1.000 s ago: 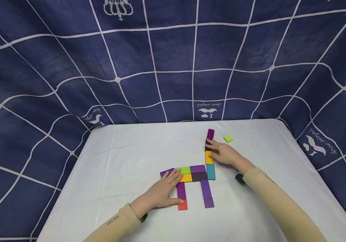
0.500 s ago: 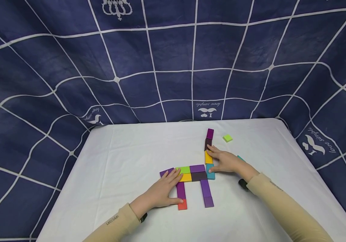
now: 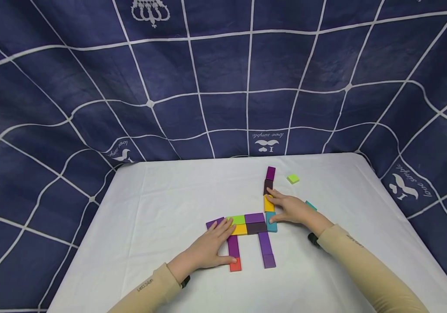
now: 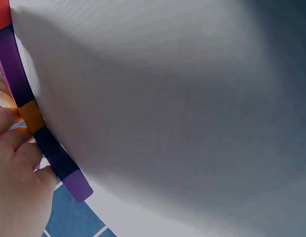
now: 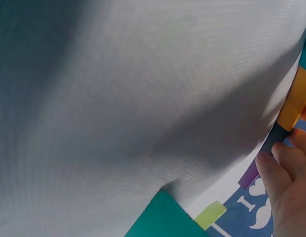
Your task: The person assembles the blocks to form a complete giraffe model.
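Dark blue cloth with white grid lines (image 3: 223, 65) lines the rear and sides of the counter (image 3: 176, 187), which is covered in white fabric. My left hand (image 3: 209, 248) lies with fingers spread, tips over a flat lime-green rectangular block (image 3: 240, 220) and a flat yellow rectangular block (image 3: 241, 230), thumb at a red rectangular block (image 3: 236, 265). My right hand (image 3: 294, 209) is part-spread, fingers at the column's amber-yellow block (image 3: 269, 206), thumb on a teal rectangular block (image 3: 271, 228) at its near end. Beyond these, a near-black block (image 3: 268, 186) and a magenta-purple block (image 3: 271, 173) complete the column. Well apart: a lime-green square piece (image 3: 293, 178). Behind my right wrist: a partly hidden teal piece (image 3: 311, 205).
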{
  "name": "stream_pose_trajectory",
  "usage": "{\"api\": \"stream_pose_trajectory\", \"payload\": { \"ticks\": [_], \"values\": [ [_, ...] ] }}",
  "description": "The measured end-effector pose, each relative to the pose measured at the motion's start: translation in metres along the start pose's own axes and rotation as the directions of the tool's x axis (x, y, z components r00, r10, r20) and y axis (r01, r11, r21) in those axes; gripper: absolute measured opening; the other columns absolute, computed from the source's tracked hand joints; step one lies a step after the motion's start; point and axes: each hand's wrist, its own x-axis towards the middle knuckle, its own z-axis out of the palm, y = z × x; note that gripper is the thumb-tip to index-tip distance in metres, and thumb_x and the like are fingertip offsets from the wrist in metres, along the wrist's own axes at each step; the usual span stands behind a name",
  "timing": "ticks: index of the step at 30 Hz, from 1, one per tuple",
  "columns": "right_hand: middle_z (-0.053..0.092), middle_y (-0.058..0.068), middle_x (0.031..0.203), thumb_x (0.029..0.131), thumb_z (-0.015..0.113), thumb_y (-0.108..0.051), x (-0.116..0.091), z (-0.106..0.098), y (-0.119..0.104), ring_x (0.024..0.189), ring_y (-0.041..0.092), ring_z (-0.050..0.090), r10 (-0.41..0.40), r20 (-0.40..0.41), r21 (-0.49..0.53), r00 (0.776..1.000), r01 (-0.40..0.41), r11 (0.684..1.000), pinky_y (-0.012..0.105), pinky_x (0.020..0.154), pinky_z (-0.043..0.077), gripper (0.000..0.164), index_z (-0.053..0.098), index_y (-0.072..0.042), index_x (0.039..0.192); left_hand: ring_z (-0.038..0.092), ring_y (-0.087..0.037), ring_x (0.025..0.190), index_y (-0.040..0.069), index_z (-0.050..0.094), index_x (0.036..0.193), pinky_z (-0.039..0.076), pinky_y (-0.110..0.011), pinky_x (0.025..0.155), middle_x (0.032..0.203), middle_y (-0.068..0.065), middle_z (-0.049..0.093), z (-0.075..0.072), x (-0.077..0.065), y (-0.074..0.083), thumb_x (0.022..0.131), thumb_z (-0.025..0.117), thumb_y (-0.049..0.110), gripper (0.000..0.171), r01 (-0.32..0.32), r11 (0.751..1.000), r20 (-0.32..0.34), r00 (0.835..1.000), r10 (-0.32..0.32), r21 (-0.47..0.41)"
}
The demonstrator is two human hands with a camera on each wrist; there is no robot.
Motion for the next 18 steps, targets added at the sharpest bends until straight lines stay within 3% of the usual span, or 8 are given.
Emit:
{"api": "stream_pose_trajectory", "payload": {
  "ticks": [8, 13, 15, 18],
  "values": [
    [0.026, 0.012, 0.162, 0.078, 0.073, -0.056, -0.001, 0.001, 0.000, 0.145, 0.038, 0.033, -0.027, -0.016, 0.001, 0.999, 0.027, 1.000, 0.056, 0.112, 0.037, 0.093, 0.042, -0.004, 0.148, 0.011, -0.021, 0.154, 0.014, 0.025, 0.157, 0.015, -0.044, 0.125, 0.166, -0.003, 0.015, 0.000, 0.000, 0.000, 0.086, 0.059, 0.067, 0.095, -0.004, 1.000, 0.002, 1.000, 0.005, -0.009],
    [0.032, 0.011, 0.160, 0.084, 0.072, -0.051, 0.000, -0.009, 0.000, 0.146, 0.037, 0.032, 0.026, -0.079, 0.057, 0.996, -0.022, 0.998, 0.057, 0.114, 0.034, 0.080, 0.047, -0.006, 0.146, 0.011, -0.021, 0.154, 0.014, 0.025, 0.157, 0.015, -0.044, 0.125, 0.166, -0.003, 0.016, -0.001, -0.001, -0.001, 0.086, 0.059, 0.067, 0.095, 0.003, 1.000, -0.003, 1.000, -0.003, -0.010],
    [0.042, 0.013, 0.154, 0.089, 0.071, -0.042, 0.000, -0.017, 0.004, 0.142, 0.038, 0.039, 0.077, -0.168, 0.080, 0.983, -0.064, 0.995, 0.057, 0.113, 0.035, 0.066, 0.054, -0.005, 0.141, 0.011, -0.021, 0.154, 0.014, 0.025, 0.157, 0.015, -0.044, 0.126, 0.166, -0.003, 0.016, -0.001, -0.001, -0.001, 0.086, 0.059, 0.067, 0.095, 0.001, 1.000, -0.003, 1.000, -0.001, -0.009],
    [0.059, 0.019, 0.136, 0.094, 0.067, -0.024, -0.001, -0.029, 0.015, 0.128, 0.040, 0.054, 0.173, -0.313, 0.067, 0.934, -0.160, 0.985, 0.056, 0.107, 0.043, 0.041, 0.065, 0.001, 0.127, 0.011, -0.021, 0.154, 0.014, 0.025, 0.157, 0.015, -0.044, 0.125, 0.166, -0.002, 0.015, 0.001, -0.001, 0.000, 0.086, 0.059, 0.067, 0.095, -0.003, 1.000, -0.006, 1.000, 0.003, -0.021]
  ]
}}
